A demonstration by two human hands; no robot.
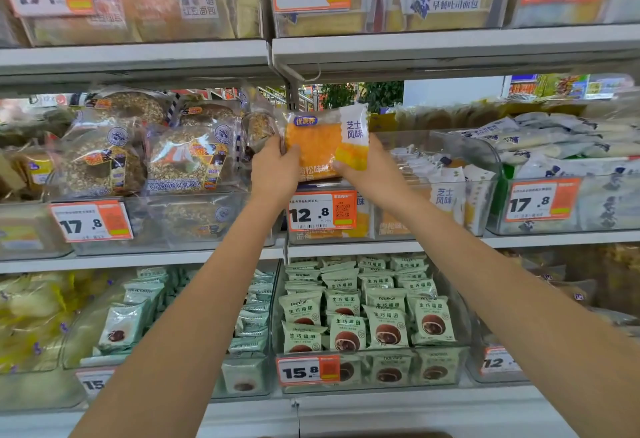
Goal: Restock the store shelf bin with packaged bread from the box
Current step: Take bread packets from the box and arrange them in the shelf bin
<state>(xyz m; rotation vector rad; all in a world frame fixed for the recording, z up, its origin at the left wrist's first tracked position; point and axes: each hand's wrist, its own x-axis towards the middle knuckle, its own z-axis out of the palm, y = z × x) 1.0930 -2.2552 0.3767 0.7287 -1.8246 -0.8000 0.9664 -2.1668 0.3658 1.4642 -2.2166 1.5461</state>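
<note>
Mid-shelf clear bin [485, 174], half full: left hand [273, 169] and right hand [367, 167] each pinching cheese-flavour bread pack [325, 141] above front wall; slippery film, risk of snagging rim or slipping behind price tag [322, 210].

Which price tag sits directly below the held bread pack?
The 12.8 tag on the middle shelf's clear bin, right under the pack that both hands grip; other tags sit off sideways or on other shelves.

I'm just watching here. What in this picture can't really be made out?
- The box: not in the head view, apart from a brown sliver at the bottom edge.
- Bread pack: its lower print is covered by the left hand and right hand.
- Clear bin floor: hidden by packs.
- Small print on the 12.8 price tag: too small.
</note>
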